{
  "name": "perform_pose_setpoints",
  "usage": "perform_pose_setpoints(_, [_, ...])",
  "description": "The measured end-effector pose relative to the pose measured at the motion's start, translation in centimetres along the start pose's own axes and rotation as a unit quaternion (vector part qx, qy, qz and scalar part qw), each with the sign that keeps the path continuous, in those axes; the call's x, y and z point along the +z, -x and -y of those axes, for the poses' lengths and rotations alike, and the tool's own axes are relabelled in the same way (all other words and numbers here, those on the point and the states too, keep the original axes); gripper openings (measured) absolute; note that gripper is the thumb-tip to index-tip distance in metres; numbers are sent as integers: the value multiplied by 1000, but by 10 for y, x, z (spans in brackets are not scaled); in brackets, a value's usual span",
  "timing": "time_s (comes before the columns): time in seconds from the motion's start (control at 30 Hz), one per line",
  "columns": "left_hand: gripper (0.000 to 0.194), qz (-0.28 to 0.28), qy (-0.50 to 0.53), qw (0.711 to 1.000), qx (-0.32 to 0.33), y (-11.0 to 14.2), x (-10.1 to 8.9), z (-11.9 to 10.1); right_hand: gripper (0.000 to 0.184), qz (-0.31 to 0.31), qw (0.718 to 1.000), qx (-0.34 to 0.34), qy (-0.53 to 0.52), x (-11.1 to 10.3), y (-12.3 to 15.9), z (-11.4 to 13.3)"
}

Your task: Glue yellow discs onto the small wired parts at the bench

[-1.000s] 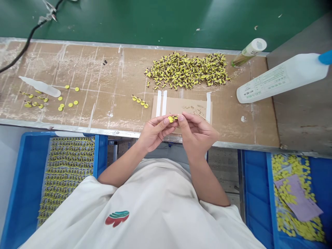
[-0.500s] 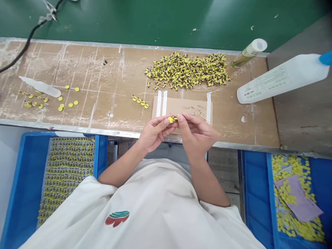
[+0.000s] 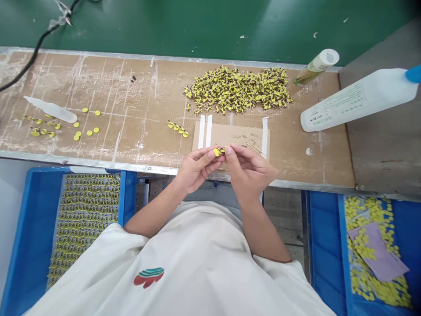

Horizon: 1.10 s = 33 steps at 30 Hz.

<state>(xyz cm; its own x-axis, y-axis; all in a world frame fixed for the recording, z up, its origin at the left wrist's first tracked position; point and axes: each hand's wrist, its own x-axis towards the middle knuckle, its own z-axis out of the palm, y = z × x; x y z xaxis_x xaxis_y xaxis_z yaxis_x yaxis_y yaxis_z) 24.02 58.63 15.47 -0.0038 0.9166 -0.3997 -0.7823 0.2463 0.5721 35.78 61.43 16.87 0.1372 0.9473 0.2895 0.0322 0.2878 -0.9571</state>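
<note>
Above the table's front edge, my left hand (image 3: 199, 170) pinches a round yellow disc (image 3: 217, 152) between thumb and forefinger. Touching it on the right is a small yellow-and-black figure (image 3: 222, 150), gripped by the fingertips of my right hand (image 3: 246, 169). The fingers partly cover both pieces. Behind my hands lies a cardboard sheet (image 3: 230, 131) with white tape strips and a thin wooden stick (image 3: 256, 148). A short row of figures on yellow discs (image 3: 178, 128) rests to the left of it.
A large pile of small yellow-and-black figures (image 3: 240, 90) lies at the back. On the right stand a clear tube (image 3: 315, 66) and a big white bottle (image 3: 355, 101). A dropper bottle (image 3: 52, 109) and loose discs (image 3: 90, 133) lie left. Blue bins (image 3: 128, 193) flank me below the table.
My right hand has shifted very slightly at the fingertips. Both hands keep hold of the same pieces, and the things on the table stay in place.
</note>
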Motion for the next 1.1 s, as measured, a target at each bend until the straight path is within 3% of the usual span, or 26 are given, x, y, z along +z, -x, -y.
perform_pose_setpoints(0.43, [27, -2, 11, 1000, 3, -1, 0, 0, 19, 40, 994, -100, 34, -7, 0, -4])
perform_pose_setpoints(0.9, [32, -38, -17, 999, 23, 2, -1, 0, 16, 70, 990, -103, 72, -7, -2, 0])
perform_pose_setpoints(1.1, [32, -53, -26, 998, 34, 3, -5, -5, 11, 92, 979, -147, 112, -5, -7, 2])
